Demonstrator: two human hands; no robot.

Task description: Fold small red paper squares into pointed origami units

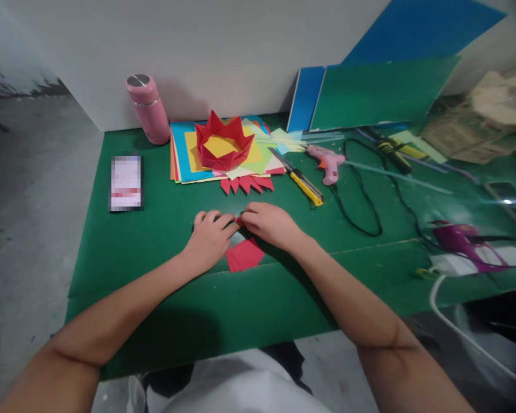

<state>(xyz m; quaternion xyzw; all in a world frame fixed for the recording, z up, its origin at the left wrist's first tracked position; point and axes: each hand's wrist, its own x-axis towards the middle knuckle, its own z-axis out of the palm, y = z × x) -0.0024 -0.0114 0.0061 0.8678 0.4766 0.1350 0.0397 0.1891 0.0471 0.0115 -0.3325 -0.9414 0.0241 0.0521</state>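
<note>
My left hand (212, 235) and my right hand (269, 222) meet at the middle of the green table, fingers closed on a small piece of red paper (239, 220). Most of that piece is hidden under the fingertips. Just below my hands lies a loose stack of red paper pieces (244, 255). Beyond them, a row of pointed folded red pieces (247, 184) pokes out at the front of a pile of coloured sheets (179, 155). On the pile sits a crown-like ring of folded red paper (204, 155).
A pink flask (149, 112) and a blurred-out rectangular item (126, 183) stand at left. Right of the pile are a yellow utility knife (303, 186), a pink glue gun (328, 163) with a looping black cord, glue sticks (404, 176) and a power strip (456, 265). Green and blue boards (382, 92) lean behind.
</note>
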